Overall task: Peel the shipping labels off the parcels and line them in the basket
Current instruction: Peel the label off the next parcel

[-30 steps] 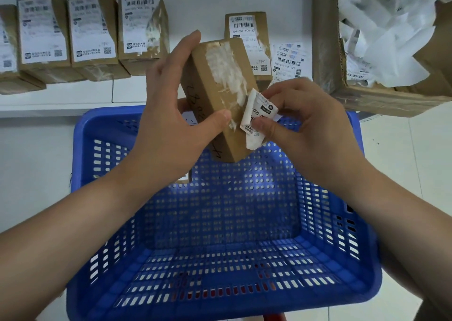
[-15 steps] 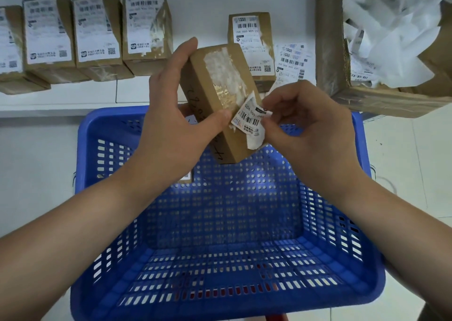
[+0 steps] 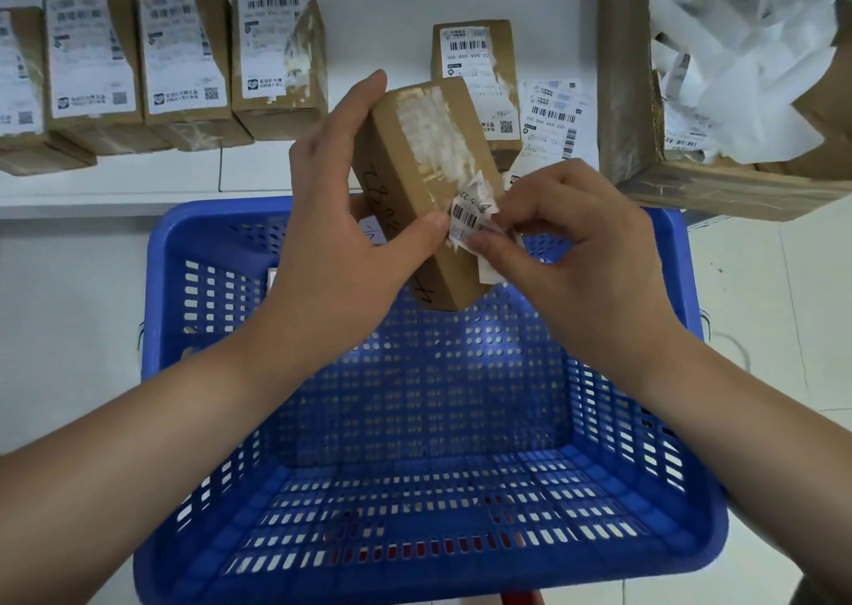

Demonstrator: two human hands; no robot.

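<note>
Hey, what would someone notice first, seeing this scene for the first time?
Centre frame, the left hand grips a brown parcel above a blue basket while the right hand pinches its half-torn label. Labelled parcels line the shelf behind.

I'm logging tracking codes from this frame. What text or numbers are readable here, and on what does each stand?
"050 050 V05 22": label on the parcel behind the held one.
"050 050 V05 220": loose label sheets beside it.
"05 22": torn label scrap pinched by the right hand.
Handwriting on the held parcel, gripped by the left hand: illegible.
Row of parcels on the left: blurred.
</note>
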